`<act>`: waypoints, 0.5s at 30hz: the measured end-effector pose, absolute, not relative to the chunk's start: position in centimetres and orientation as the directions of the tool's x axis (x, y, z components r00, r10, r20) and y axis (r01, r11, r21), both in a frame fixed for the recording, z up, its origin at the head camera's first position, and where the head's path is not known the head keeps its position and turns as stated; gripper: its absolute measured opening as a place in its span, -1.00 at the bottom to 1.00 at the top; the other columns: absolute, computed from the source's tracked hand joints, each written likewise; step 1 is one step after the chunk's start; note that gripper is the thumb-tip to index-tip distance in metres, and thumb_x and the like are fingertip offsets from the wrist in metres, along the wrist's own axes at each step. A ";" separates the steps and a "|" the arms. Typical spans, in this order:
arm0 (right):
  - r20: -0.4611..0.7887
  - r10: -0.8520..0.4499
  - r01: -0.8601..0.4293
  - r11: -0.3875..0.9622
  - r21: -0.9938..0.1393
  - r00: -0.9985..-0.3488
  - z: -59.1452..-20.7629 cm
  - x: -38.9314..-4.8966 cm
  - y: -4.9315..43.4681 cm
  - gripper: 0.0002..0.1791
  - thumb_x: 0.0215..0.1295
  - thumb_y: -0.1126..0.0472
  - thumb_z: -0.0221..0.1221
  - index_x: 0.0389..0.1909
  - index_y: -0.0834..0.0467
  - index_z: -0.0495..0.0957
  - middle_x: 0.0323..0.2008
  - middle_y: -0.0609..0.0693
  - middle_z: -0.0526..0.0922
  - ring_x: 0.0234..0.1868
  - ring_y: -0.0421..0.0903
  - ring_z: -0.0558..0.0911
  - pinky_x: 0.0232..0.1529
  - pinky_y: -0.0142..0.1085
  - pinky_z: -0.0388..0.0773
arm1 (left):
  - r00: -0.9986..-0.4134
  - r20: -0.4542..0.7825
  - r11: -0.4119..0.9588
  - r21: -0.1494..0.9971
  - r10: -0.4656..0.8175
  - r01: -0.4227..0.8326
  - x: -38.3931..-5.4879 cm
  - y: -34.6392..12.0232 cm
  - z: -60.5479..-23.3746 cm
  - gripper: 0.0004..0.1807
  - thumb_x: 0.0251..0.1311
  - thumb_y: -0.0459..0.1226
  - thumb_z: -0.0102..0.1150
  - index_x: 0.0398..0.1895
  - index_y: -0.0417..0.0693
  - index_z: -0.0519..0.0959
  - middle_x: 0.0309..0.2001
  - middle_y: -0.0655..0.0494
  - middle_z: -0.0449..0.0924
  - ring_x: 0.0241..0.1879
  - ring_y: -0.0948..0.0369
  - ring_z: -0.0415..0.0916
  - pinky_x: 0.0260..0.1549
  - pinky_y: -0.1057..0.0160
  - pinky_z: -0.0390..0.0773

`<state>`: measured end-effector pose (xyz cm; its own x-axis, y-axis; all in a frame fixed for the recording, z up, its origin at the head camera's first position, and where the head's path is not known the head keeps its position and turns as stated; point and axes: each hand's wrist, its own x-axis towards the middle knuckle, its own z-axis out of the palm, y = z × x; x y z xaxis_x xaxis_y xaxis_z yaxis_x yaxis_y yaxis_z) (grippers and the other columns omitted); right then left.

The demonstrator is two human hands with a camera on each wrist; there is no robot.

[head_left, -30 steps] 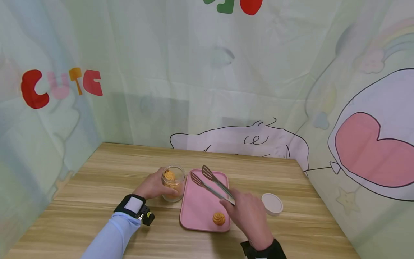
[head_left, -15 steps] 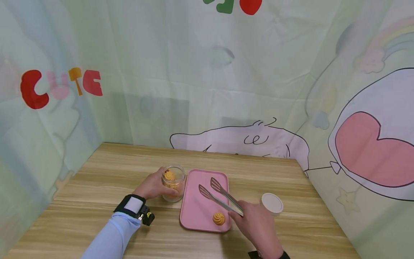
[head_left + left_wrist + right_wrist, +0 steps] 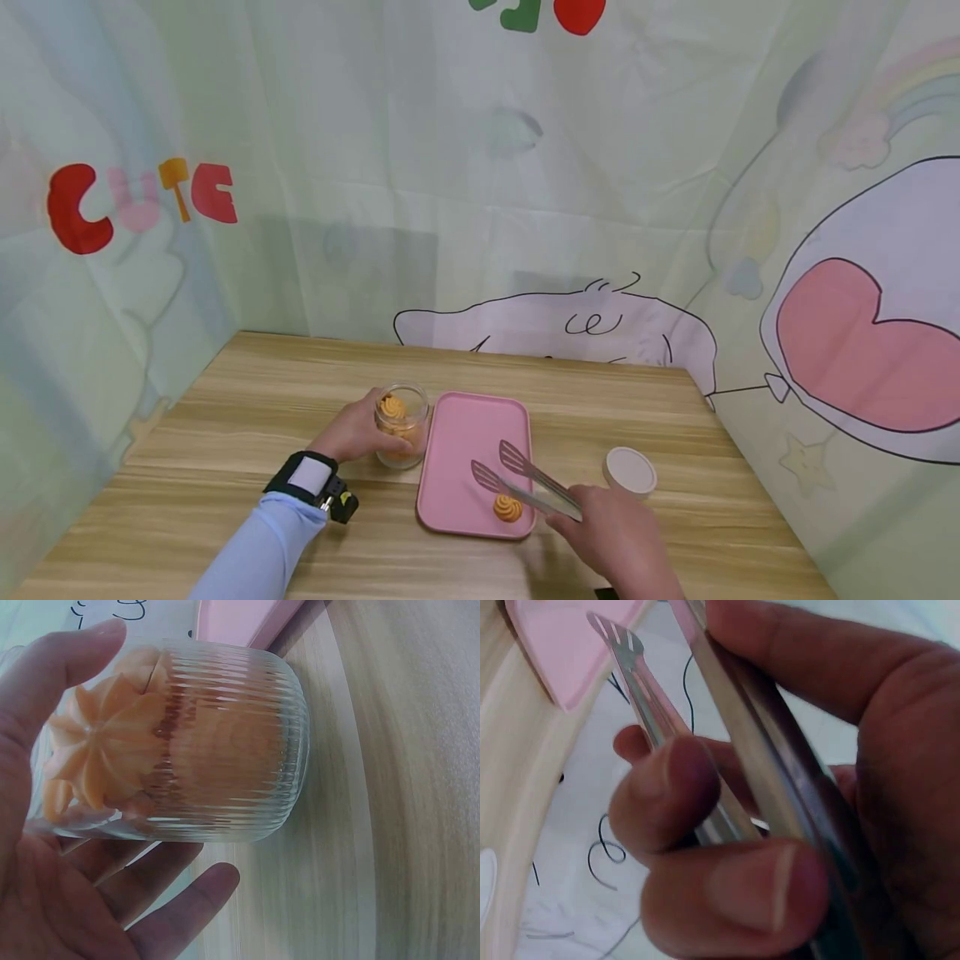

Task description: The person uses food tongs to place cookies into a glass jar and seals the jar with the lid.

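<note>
My left hand (image 3: 360,431) grips a ribbed clear glass jar (image 3: 232,742) upright on the table, thumb on the near side. Several swirled orange cookies (image 3: 105,746) fill it, and its mouth has no lid on. Metal tongs (image 3: 528,492) are held by my right hand (image 3: 618,533), thumb on one arm and curled fingers on the other in the right wrist view. Their slotted tips are apart with nothing between them, over the pink tray (image 3: 457,450). One swirled cookie (image 3: 507,507) lies at the tray's near right corner, just below the tong tips.
A round white lid (image 3: 631,472) lies on the wooden table (image 3: 300,375), right of the tray and beyond my right hand. Printed curtains (image 3: 337,275) rise along the table's back and both sides.
My right hand has drawn the tongs nearer and to the right, from the tray's far half down to the cookie. The left hand and jar stay put.
</note>
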<state>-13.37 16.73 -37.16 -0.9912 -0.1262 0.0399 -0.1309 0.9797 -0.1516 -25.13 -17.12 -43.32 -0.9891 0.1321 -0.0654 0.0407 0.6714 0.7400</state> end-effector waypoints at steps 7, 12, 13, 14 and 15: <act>-0.045 -0.107 -0.100 0.985 -0.139 -0.993 -36.8 -12.7 18.1 -0.71 -0.09 -0.19 0.32 -0.46 -0.09 0.61 -0.63 -0.21 0.49 -0.58 -0.18 0.36 -0.62 -0.23 0.29 | -0.989 -0.072 0.670 0.742 0.128 0.032 -25.1 -17.2 -43.3 0.11 -0.44 0.12 0.54 0.27 -0.07 0.23 0.03 -0.01 0.54 0.03 0.09 0.50 0.05 0.01 0.50; -0.092 -0.094 -0.080 0.987 -0.140 -0.991 -36.7 -12.5 19.1 -0.74 -0.14 -0.18 0.36 -0.47 -0.14 0.61 -0.61 -0.20 0.51 -0.57 -0.18 0.36 -0.61 -0.24 0.27 | -0.989 -0.079 0.673 0.740 0.124 0.025 -25.1 -17.1 -43.2 0.12 -0.45 0.14 0.53 0.27 -0.07 0.22 0.04 -0.01 0.53 0.03 0.09 0.50 0.05 0.01 0.50; -0.102 -0.092 -0.077 0.987 -0.138 -0.991 -36.7 -12.5 19.2 -0.73 -0.14 -0.18 0.36 -0.46 -0.14 0.61 -0.59 -0.20 0.52 -0.56 -0.19 0.37 -0.61 -0.24 0.28 | -0.989 -0.080 0.674 0.738 0.122 0.024 -25.1 -17.1 -43.2 0.13 -0.45 0.14 0.53 0.27 -0.07 0.22 0.04 -0.01 0.53 0.03 0.09 0.50 0.05 0.01 0.50; -0.111 -0.092 -0.077 0.988 -0.134 -0.990 -36.7 -12.5 19.3 -0.73 -0.15 -0.18 0.36 -0.45 -0.14 0.62 -0.57 -0.20 0.54 -0.55 -0.19 0.38 -0.60 -0.23 0.30 | -0.989 -0.080 0.675 0.738 0.123 0.024 -25.1 -17.1 -43.2 0.13 -0.45 0.14 0.53 0.27 -0.07 0.22 0.04 -0.01 0.53 0.03 0.09 0.49 0.05 0.01 0.50; -0.117 -0.089 -0.074 0.989 -0.127 -0.989 -36.6 -12.4 19.4 -0.71 -0.15 -0.19 0.36 -0.41 -0.14 0.63 -0.54 -0.20 0.57 -0.53 -0.20 0.40 -0.59 -0.22 0.32 | -0.989 -0.080 0.674 0.738 0.123 0.024 -25.1 -17.1 -43.2 0.13 -0.45 0.14 0.53 0.27 -0.08 0.22 0.04 -0.02 0.53 0.03 0.09 0.49 0.05 0.01 0.50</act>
<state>-12.45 19.37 -36.64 -0.9891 -0.0888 -0.1174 -0.0736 0.9891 -0.1275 -25.11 -17.13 -43.20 -0.9892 0.1228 -0.0800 0.0240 0.6744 0.7380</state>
